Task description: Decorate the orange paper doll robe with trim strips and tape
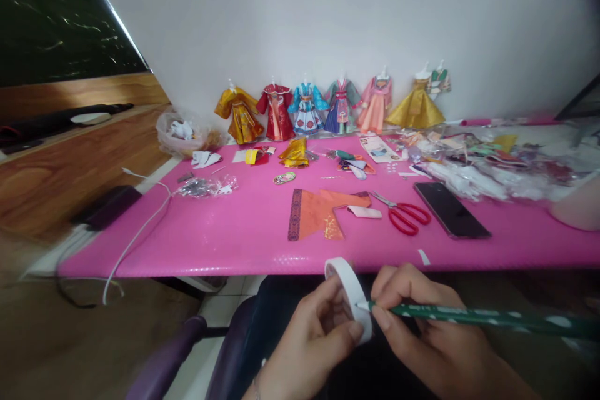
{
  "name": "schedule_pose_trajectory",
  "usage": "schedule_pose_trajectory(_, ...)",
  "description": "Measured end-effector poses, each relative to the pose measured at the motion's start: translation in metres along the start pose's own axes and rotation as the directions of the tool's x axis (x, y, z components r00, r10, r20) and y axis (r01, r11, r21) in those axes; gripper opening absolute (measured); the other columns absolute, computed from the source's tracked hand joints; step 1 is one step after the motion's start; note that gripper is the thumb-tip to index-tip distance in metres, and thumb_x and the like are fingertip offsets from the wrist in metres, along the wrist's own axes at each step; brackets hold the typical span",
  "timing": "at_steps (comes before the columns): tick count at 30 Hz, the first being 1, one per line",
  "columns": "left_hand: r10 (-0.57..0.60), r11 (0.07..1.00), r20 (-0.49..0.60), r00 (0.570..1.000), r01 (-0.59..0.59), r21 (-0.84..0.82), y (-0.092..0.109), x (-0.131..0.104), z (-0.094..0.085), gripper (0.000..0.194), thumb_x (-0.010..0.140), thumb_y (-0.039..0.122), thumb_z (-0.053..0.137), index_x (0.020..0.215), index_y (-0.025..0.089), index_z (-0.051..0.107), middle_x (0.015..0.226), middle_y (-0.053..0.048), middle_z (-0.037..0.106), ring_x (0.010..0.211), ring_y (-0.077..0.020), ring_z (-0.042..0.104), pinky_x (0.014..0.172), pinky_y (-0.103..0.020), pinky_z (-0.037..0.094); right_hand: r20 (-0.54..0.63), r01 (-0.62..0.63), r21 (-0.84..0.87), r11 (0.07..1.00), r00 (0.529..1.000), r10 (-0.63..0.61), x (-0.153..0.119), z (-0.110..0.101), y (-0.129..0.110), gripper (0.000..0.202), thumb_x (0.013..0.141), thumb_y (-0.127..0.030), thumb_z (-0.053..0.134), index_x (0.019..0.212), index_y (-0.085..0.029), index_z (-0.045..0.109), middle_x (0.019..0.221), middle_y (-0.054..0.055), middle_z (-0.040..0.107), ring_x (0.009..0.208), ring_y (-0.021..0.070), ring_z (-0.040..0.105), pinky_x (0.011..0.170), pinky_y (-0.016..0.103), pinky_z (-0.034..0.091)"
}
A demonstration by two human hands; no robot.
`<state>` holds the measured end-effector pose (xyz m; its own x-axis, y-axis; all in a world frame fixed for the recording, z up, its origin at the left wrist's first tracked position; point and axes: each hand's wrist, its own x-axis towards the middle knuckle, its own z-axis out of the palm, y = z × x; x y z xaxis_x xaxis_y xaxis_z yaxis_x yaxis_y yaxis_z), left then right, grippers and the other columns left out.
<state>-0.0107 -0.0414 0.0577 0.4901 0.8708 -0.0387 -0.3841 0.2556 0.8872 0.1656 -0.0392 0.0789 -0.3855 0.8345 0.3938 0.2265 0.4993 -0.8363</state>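
Note:
My left hand point(319, 334) is closed around a white roll of tape point(349, 290), its fingers inside the ring and its thumb on the outer edge. My right hand point(422, 325) pinches a green pen-like stick with white dots point(482, 315). The pale tip of the stick meets the outer face of the roll. Both hands are in front of the pink table's point(225, 256) near edge, over the lap. Beyond them on the table lie orange fabric pieces point(312, 209), a folded pale pink piece point(364, 212), and red-handled scissors point(405, 215) with blades apart.
Several small dressed figures point(305, 106) stand along the wall. A black phone point(450, 209) lies right of the scissors, with plastic bags point(492, 169) behind it. At left are a white cable point(140, 231), a black box point(110, 206) and a bag point(180, 131).

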Motion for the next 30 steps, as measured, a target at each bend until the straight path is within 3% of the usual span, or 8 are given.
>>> schedule_pose_trajectory(11,0.018,1.000,0.035,0.999,-0.018,-0.001,-0.0032,-0.0017,-0.0025,0.037,0.085,0.022,0.072,0.121,0.024,0.066,0.092,-0.001,0.064,0.086,-0.0138,0.058,0.080,-0.027,0.042,-0.008,0.011,-0.005,1.000,1.000,-0.011,-0.0001,-0.0001,0.0007,0.017,0.091,-0.009,0.048,0.084,-0.024,0.045,0.073,-0.005,0.050,0.061,0.0106,0.050,0.056,0.023,0.040)
schedule_pose_trajectory(30,0.008,1.000,0.066,0.998,-0.009,0.016,-0.0007,-0.0019,-0.0005,0.039,0.084,0.027,0.073,0.123,0.026,0.066,0.089,0.000,0.061,0.076,-0.0111,0.051,0.074,-0.024,0.039,-0.023,-0.002,0.000,1.000,1.000,0.002,-0.0009,0.0000,0.0012,0.016,0.091,-0.011,0.047,0.084,-0.024,0.045,0.073,-0.005,0.050,0.059,0.0104,0.049,0.055,0.023,0.039)
